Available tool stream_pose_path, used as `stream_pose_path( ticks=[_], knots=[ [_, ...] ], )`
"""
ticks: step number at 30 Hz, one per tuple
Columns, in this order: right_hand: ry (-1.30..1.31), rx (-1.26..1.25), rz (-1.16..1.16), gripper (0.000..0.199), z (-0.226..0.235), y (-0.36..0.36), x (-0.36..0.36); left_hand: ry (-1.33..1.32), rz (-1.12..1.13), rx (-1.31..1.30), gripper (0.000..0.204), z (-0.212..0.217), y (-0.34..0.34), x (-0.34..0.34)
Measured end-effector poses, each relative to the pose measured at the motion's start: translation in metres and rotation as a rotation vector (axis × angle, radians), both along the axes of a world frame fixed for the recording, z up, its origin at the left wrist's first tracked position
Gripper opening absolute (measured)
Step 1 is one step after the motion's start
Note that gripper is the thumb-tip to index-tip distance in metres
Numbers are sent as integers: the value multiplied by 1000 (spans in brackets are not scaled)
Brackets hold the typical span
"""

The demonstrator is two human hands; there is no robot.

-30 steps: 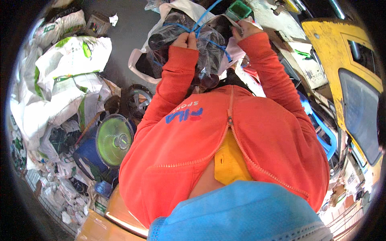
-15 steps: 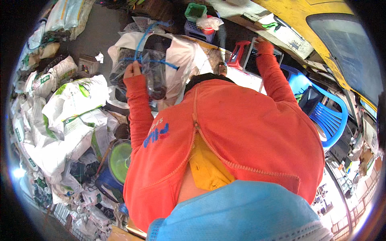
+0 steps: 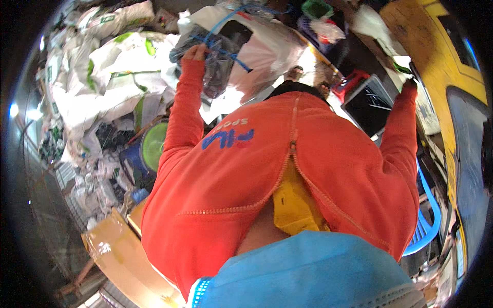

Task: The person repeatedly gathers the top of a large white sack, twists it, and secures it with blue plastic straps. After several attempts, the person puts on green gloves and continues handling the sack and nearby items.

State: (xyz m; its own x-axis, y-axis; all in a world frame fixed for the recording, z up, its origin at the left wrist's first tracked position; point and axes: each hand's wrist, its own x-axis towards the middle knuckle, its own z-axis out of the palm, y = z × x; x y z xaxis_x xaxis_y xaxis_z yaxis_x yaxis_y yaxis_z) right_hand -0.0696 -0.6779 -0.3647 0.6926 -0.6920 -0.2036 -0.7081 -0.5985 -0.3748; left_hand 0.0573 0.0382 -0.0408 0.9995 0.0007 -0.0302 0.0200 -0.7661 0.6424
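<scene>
Broadly, a yellow metal panel (image 3: 411,31) fills the right, its far side lost in the dark fisheye rim. White sacks (image 3: 118,77) lie heaped at the left, probably piled together for storage. Ahead of the person a pale plastic bag (image 3: 272,54) is spread out; whether it reaches under its neighbour cannot be told. Toward the right tilts a black-faced screen (image 3: 367,105). Just beside the pale bag is a clear plastic bundle (image 3: 216,78), its dark contents blurred by the film. The right hand (image 3: 409,82) is reached out near the panel, too shadowed to tell spread from closed. The left hand (image 3: 195,52) pinches the bundle at its blue tie (image 3: 242,62), seemingly because the plastic gathers there; the knot itself hides behind the fingers.
</scene>
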Motion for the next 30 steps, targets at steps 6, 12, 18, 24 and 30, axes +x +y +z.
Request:
stream_pose_path(
  ticks=[6, 12, 18, 24, 30],
  knots=[
    [-497, 807, -522, 29, 83, 122, -34, -8, -72, -142, 28, 14, -39, 3],
    [-304, 1060, 243, 33, 225, 266, 40, 467, -82, -128, 38, 34, -100, 16],
    [-185, 779, 756, 31, 286, 356, 99, 599, -220, 77, 49, 22, -132, 38],
    [-453, 420, 877, 28, 273, 394, 112, -68, -831, 706, 33, -4, -118, 43],
    [-218, 203, 1135, 27, 292, 399, 125, 304, -424, 201, 25, -7, -109, 25]
  ],
)
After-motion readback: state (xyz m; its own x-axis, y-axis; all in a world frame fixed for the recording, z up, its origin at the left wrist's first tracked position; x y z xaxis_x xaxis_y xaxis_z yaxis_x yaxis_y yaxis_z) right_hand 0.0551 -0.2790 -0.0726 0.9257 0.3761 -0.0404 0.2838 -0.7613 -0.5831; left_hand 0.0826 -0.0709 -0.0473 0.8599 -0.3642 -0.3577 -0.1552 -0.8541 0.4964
